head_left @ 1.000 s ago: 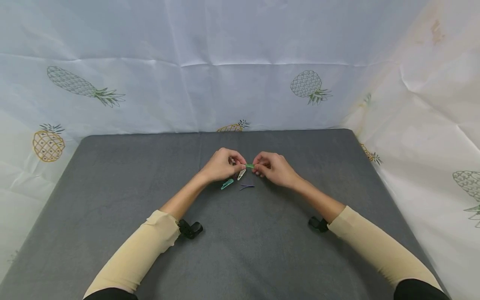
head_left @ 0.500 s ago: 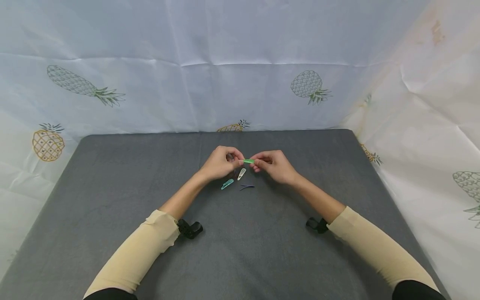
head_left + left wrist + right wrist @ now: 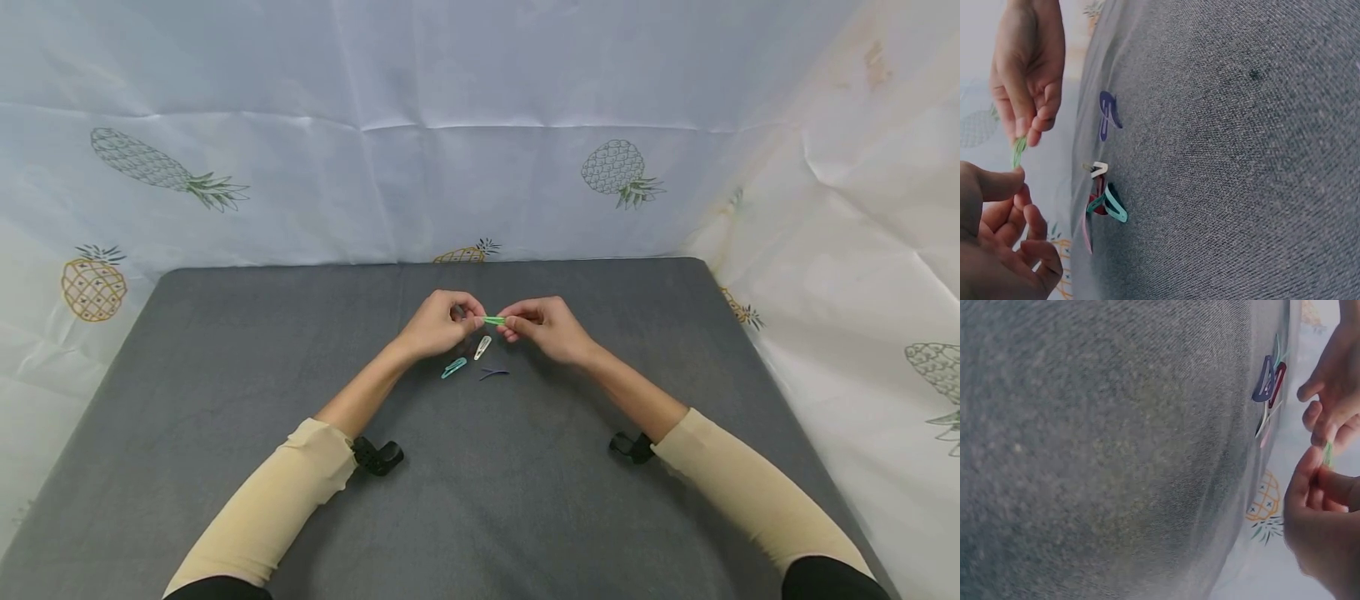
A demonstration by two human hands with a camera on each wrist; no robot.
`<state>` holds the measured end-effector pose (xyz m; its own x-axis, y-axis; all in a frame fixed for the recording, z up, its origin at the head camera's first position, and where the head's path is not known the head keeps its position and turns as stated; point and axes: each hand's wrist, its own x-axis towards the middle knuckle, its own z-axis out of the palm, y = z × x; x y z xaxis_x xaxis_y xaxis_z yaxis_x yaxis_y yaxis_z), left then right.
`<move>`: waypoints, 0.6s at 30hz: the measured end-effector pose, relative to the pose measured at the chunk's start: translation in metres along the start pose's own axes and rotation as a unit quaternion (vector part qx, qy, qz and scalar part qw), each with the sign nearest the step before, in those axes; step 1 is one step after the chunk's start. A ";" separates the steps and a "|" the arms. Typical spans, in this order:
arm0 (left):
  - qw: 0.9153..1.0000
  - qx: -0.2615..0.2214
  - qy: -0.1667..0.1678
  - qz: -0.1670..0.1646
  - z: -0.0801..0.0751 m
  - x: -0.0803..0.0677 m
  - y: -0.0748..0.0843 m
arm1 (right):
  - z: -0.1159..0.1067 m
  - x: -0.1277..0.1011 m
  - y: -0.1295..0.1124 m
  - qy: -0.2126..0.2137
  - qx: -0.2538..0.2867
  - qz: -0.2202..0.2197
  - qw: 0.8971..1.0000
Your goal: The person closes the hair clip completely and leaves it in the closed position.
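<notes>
A green snap hair clip stretches between both hands above the table. Its left end is pinched by the thumb and fingers of my left hand; my right hand pinches the other end. Fingertips cover parts of the clip, and I cannot tell whether it is snapped. Just below the hands lie a cream hair clip, a teal one and a purple one. The right wrist view also shows a dark red clip, and a pink clip appears in the left wrist view.
Grey cloth covers the table. Behind it hangs a pale curtain printed with pineapples, which also runs along the right side. Black wrist cameras sit by the left sleeve and the right sleeve.
Both hands have risen slightly from the table and shifted a little left, carrying the green hair clip. More of the cream clip is uncovered. The clips on the table stay put.
</notes>
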<state>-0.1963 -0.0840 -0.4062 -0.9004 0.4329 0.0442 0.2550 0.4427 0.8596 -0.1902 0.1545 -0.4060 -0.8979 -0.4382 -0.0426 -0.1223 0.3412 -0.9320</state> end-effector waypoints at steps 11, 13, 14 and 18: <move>1.000 -0.011 0.012 -0.019 0.000 0.000 -0.002 | -0.002 0.001 -0.001 -0.004 0.023 0.004 1.000; 1.000 -0.009 0.017 -0.021 0.000 -0.001 -0.002 | -0.002 0.001 -0.001 -0.004 0.027 0.007 1.000; 1.000 -0.007 0.020 -0.021 0.000 -0.001 -0.002 | -0.002 0.001 -0.001 -0.004 0.029 0.008 1.000; 0.999 -0.001 0.031 -0.014 0.000 -0.002 -0.004 | -0.002 0.002 0.000 0.000 0.038 0.014 0.999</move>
<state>-0.1955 -0.0864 -0.4093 -0.9272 0.3709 0.0522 0.2291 0.4514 0.8624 -0.1933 0.1552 -0.4054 -0.9006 -0.4292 -0.0686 -0.0647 0.2886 -0.9553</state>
